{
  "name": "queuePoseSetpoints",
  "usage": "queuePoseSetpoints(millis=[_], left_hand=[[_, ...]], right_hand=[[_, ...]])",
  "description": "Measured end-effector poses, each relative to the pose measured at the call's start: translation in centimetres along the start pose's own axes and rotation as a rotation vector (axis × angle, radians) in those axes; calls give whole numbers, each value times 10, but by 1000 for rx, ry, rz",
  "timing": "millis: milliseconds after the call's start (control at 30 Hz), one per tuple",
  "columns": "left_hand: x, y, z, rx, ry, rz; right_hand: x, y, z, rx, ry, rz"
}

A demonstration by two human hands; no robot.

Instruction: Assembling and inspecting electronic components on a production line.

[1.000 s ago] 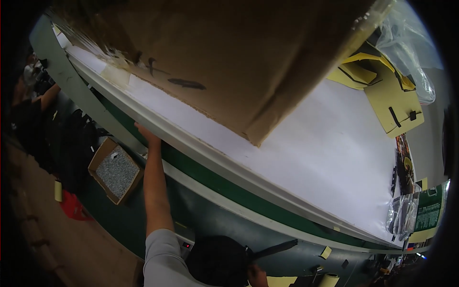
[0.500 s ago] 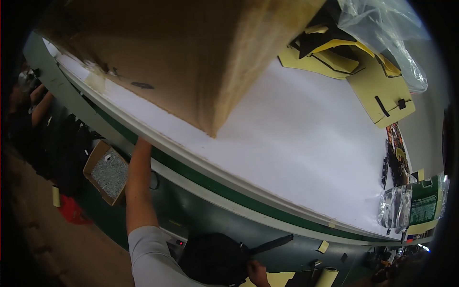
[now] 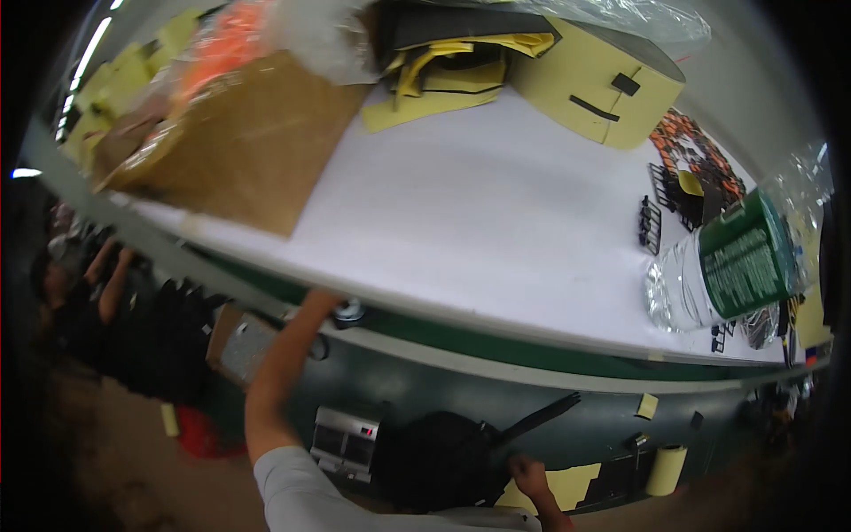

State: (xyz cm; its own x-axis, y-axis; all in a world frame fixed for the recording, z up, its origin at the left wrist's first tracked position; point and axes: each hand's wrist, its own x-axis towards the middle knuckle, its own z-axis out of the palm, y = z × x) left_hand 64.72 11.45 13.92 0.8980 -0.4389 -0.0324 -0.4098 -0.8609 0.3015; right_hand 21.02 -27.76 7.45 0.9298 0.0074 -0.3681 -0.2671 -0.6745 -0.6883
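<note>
My left arm, in a light grey sleeve, stretches up to the edge of the raised white shelf (image 3: 443,266). My left hand (image 3: 321,300) is at the gap below that edge, beside a round silvery thing (image 3: 350,312); its fingers are hidden. Lower right, my right hand (image 3: 530,476) is curled over the dark bench, close to a yellow sheet (image 3: 572,486). What it holds, if anything, is too small to make out. Left of it lies a rounded black thing (image 3: 430,465) with a dark strap-like piece (image 3: 541,415). A silver device (image 3: 344,442) with a red light sits between my arms.
On the shelf stand a cardboard box (image 3: 266,151) with orange contents, folded yellow pieces (image 3: 603,89), black plastic parts (image 3: 650,226) and a clear plastic pack with a green label (image 3: 745,257). An open carton (image 3: 241,346) and a yellow roll (image 3: 667,470) are lower down. Another person (image 3: 89,284) works far left.
My view has shifted, so the cardboard box appears smaller and farther left. More of the shelf's right side and the silver device now show. My left hand stays at the shelf edge.
</note>
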Motion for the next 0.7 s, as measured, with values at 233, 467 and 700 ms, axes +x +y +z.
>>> queuePoseSetpoints(millis=[233,467,700], left_hand=[[-62,166,-4,108,-208,118],[-147,404,107,-259,-97,-37],[-197,496,176,-498,-89,-316]], right_hand=[[18,-24,-16,667,-54,109],[-4,25,-43,1875,-1,-65],[-62,75,-86,1907,53,-22]])
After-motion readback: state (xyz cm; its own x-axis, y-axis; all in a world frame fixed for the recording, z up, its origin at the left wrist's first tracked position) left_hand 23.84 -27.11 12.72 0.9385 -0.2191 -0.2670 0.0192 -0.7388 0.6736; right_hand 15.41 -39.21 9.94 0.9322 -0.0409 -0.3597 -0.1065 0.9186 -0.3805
